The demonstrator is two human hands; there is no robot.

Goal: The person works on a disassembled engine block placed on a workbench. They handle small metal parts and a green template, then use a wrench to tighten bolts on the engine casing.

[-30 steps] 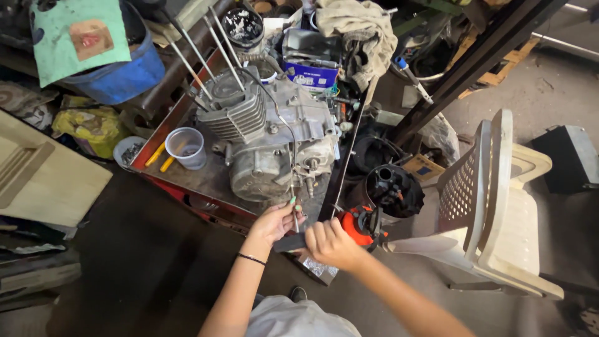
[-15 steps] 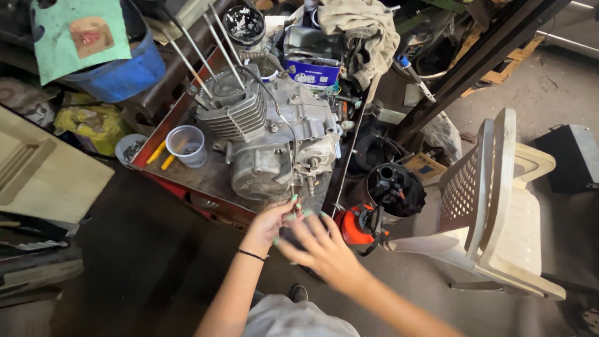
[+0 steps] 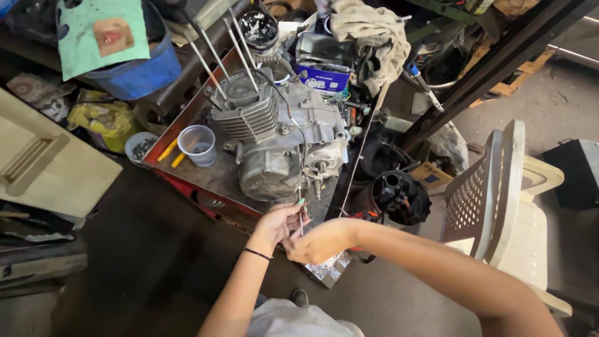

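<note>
A thin metal rod [image 3: 301, 215] stands nearly upright at the near edge of the engine [image 3: 281, 140], just below its rounded side cover. Both hands meet on it. The left hand [image 3: 274, 223] pinches the rod with fingertips drawn narrow, a dark band around its wrist. The right hand [image 3: 318, 242] curls closed beside and just under the left, touching it; its fingers appear to close around the lower end of the rod, though how firmly cannot be told.

The engine is a grey, finned motorcycle block lying on a red metal tray [image 3: 187, 125], with four long studs [image 3: 215, 53] rising from the cylinder towards the far side. A thin black cable runs across its top and down to the side cover. On the tray to the left of the engine stands a clear plastic cup [image 3: 197, 145], with yellow-handled tools [image 3: 171, 154] lying beside it.

Beyond the tray sits a blue tub [image 3: 140, 72] with a green sheet [image 3: 100, 34] draped over it, and a dirty rag [image 3: 368, 31] lies heaped behind the engine next to a blue box [image 3: 321, 78]. To the right, on the floor, is a black round part [image 3: 399, 196], and further right a cream plastic chair [image 3: 499, 187]
</note>
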